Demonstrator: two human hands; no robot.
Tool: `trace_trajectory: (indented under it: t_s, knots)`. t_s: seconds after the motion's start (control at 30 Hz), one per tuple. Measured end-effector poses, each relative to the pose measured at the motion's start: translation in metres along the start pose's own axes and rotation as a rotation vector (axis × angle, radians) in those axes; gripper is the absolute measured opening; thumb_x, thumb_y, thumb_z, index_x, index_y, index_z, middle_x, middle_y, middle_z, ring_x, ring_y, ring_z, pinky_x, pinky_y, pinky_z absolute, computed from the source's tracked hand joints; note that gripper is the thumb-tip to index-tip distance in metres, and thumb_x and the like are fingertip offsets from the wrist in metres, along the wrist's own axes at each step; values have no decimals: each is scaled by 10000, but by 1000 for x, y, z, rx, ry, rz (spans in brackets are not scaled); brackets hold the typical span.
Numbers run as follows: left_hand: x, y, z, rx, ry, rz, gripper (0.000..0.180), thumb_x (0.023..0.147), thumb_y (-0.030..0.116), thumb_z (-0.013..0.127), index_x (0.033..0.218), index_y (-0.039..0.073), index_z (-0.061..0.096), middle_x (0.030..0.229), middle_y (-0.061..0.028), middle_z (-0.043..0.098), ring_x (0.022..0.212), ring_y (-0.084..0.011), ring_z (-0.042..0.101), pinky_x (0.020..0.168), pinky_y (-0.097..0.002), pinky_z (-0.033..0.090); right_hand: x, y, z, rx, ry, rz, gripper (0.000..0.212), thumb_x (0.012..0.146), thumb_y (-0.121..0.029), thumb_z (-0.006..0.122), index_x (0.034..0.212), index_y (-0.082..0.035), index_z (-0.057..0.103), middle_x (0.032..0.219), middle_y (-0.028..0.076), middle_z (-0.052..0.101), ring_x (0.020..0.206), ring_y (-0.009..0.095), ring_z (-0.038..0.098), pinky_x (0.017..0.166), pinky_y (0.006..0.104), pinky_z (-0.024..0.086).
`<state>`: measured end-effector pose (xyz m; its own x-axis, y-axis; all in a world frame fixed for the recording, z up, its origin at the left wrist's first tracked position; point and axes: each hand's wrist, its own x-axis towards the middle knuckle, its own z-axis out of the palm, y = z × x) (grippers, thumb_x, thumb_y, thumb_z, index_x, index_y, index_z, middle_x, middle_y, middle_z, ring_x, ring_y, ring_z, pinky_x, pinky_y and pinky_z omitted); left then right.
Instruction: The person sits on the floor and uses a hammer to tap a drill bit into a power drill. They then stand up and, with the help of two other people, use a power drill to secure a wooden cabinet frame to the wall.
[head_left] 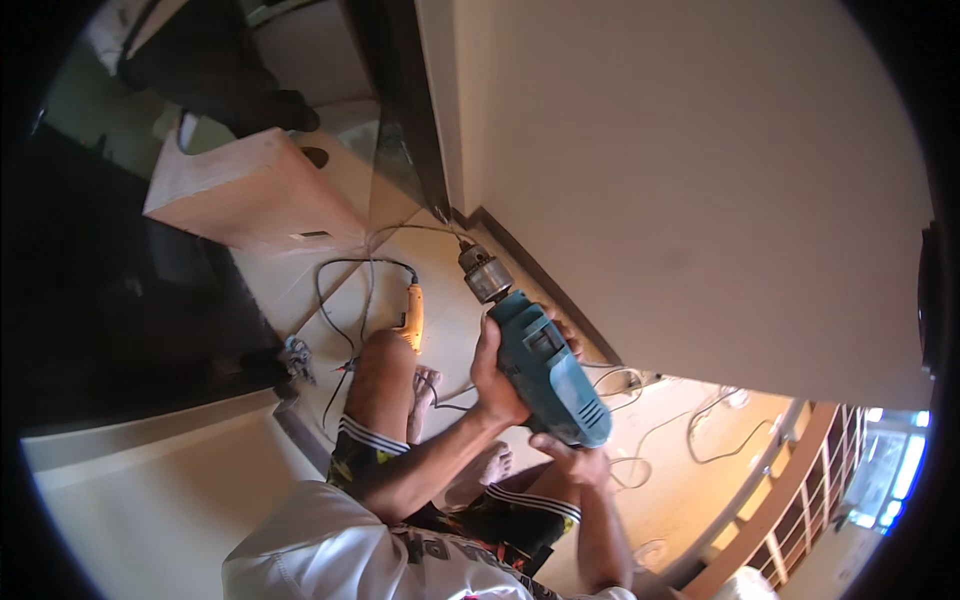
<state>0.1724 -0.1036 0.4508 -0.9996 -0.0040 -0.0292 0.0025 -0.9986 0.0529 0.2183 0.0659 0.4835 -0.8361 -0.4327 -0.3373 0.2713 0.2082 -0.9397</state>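
Note:
A teal power drill (548, 370) with a silver chuck (485, 274) is held up in front of me, its chuck end pointing away and to the left. A thin bit shows at the chuck's tip. My left hand (499, 380) wraps around the drill's body, thumb on the near side and fingertips showing on the far side. At the drill's rear end, my right hand (576, 463) is closed on it, with its fingers partly hidden. The drill's grip and trigger are out of sight beneath the body.
A yellow power tool (414, 312) with a black cord lies on the floor by my left knee. Beyond it stands a pale pinkish box-like piece (260, 200), with a person in dark clothing (205, 70) behind. Cables (700, 450) cross the floor towards a railing (780, 510). A wall (690, 180) rises on the right.

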Motion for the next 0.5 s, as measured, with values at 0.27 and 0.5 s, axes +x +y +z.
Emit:
trace_trajectory:
  t_s: [0.27,0.5]
  knots:
    - [-36,78,230,453,405,-109,603,1009,570,642,1221,6,621,1119,-128,717,1055,-235,714,991,-422,563,-72,-160,28,-208,-4,-44,367,823,-202,818,1125,-19,718,981,160,766,837,287,748,728,404,581]
    - [-71,86,369,301,632,-307,623,1052,637,483,1331,98,625,1159,-76,732,1126,-208,697,944,-367,557,-122,-295,0,105,-124,105,397,815,-68,768,1199,7,703,1037,90,779,905,189,742,856,351,596]
